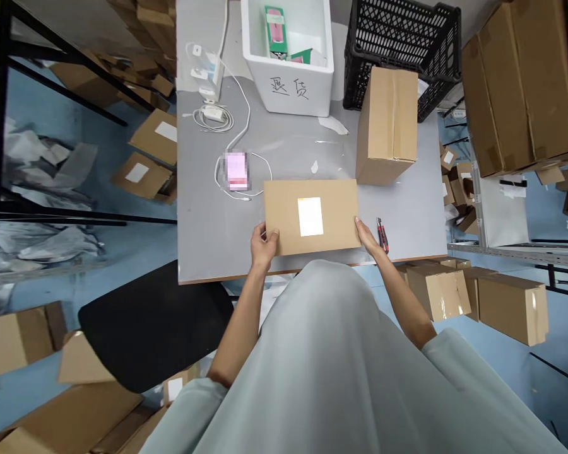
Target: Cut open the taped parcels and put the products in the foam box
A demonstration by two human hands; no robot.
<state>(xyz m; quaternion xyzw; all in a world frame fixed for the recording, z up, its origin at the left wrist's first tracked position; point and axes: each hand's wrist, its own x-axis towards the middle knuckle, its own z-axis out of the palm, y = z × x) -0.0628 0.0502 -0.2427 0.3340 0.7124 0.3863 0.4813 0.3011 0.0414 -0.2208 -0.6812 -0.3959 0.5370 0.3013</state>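
Currently both hands are on a flat brown carton (334,217), which lies near the middle of the front edge of the grey table (218,246). The left hand (264,246) grips the carton's left front corner, thumb on top. The right hand (367,236) grasps its right end, fingers against the short side. Whether the carton rests fully on the table or is slightly lifted, I cannot tell. A white label (310,216) sits on its upper face.

Just beside the right hand, toward the table's right front corner, lies a red and black utility knife (382,236). Farther back, near the right edge, stands a taller carton (385,126), before a black crate (402,44) at the right back corner. A white bin (288,104) with black handwriting stands at the back edge, holding a green and pink package (276,30). Toward the left edge, a white cable (248,113) runs around a blurred pink item (237,170).
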